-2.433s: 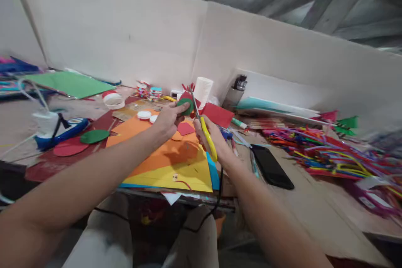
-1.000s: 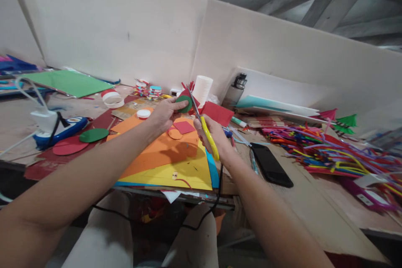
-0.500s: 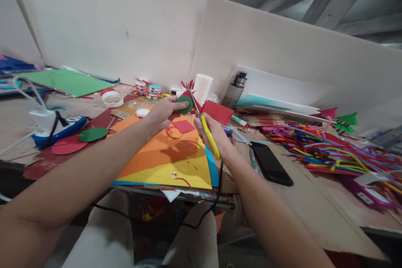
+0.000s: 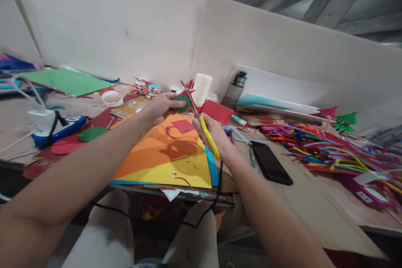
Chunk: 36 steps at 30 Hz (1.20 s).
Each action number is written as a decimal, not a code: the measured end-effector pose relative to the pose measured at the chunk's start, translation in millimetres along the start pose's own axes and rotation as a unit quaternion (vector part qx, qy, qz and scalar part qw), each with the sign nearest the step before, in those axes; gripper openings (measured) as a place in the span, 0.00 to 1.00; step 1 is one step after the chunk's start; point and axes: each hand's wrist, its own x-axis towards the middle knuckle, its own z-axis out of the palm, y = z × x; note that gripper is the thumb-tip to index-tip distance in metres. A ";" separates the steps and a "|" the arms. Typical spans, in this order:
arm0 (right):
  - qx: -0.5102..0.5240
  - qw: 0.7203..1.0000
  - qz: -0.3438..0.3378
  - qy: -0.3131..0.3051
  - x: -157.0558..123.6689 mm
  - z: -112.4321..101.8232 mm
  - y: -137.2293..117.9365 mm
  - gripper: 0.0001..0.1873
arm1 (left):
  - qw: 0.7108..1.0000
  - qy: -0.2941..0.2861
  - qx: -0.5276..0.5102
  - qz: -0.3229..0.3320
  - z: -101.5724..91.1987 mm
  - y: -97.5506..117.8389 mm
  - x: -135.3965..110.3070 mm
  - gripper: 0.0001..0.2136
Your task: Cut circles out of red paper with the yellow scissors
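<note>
Between the thumb and fingers of my left hand is a green paper circle, held up above the stacked sheets. A piece of red paper shows behind it. My right hand is closed around the yellow handles of a pair of scissors. The blades point up and to the left, at the right edge of the green circle and across the red paper. Below the hands, an orange circle and a red square lie on an orange sheet, with a yellow sheet beneath.
A black phone lies on cardboard at right, before a pile of colourful pipe cleaners. White paper cups and a bottle stand at the back. A blue-and-white power strip and paper ovals sit at left.
My left hand has shifted slightly left with the green circle. The scissors have moved a little left, their blades now further across the red paper.
</note>
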 end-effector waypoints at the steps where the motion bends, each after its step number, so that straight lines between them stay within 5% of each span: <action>1: -0.001 1.000 -0.001 -0.001 -0.1 -0.1 -0.1 0.21 | 1.000 -0.005 0.006 0.001 -0.7 1.0 0.0 0.12; 36: 0.016 0.999 -0.020 -0.048 -1.9 -0.5 -3.7 0.22 | 0.993 -0.048 0.090 -0.051 -25.4 19.0 2.2 0.07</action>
